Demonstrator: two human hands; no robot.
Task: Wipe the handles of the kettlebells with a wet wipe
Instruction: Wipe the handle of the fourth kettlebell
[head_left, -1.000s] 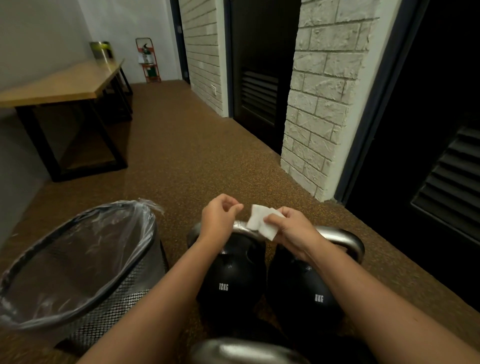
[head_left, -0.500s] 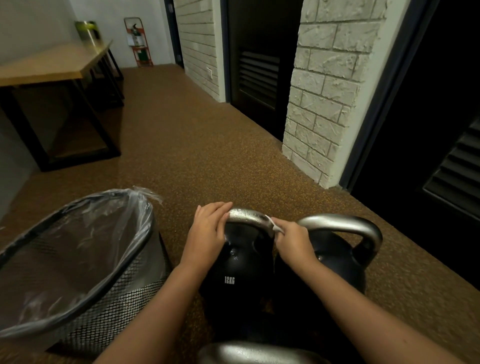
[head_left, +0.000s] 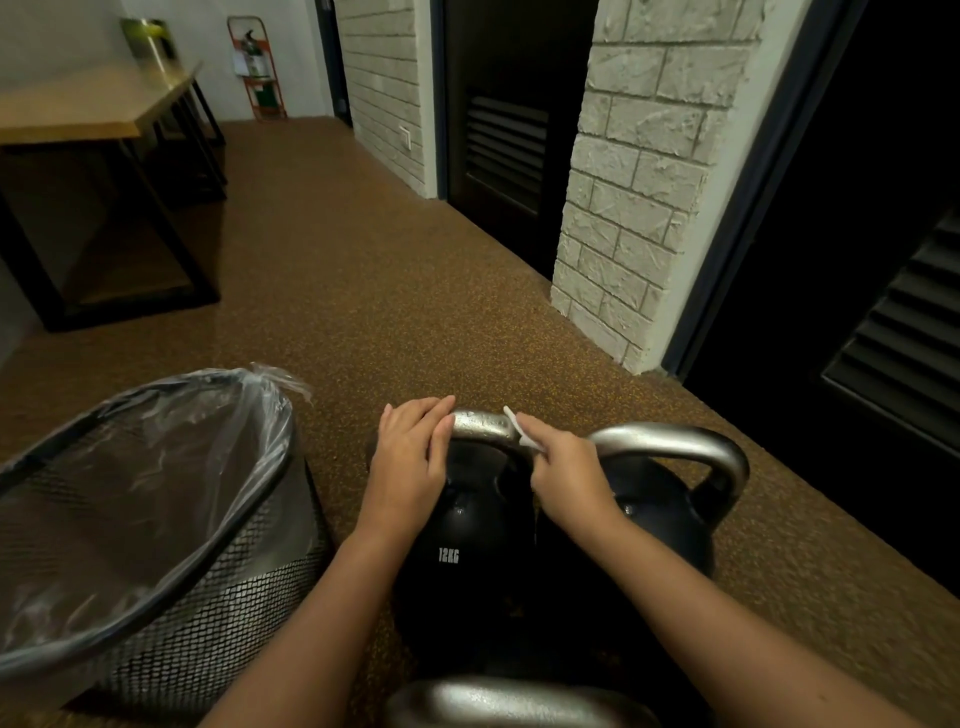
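Two black kettlebells with silver handles stand side by side on the floor. The left one (head_left: 457, 540) is marked 12KG. My left hand (head_left: 413, 457) lies flat over the left end of its handle (head_left: 480, 426). My right hand (head_left: 566, 470) presses a white wet wipe (head_left: 514, 423) against the right end of that same handle; only a corner of the wipe shows. The right kettlebell (head_left: 665, 512) has its handle (head_left: 670, 441) free. A third silver handle (head_left: 498, 701) shows at the bottom edge.
A mesh wastebasket (head_left: 218, 597) lined with a clear bag stands close on the left. A brick pillar (head_left: 634, 208) and dark louvred doors (head_left: 904, 332) are on the right. A wooden table (head_left: 88, 111) with black legs stands far left.
Both hands came down from holding the unfolded wipe above the kettlebells onto the left handle. The left hand now rests flat on it and the right hand presses the wipe against it.
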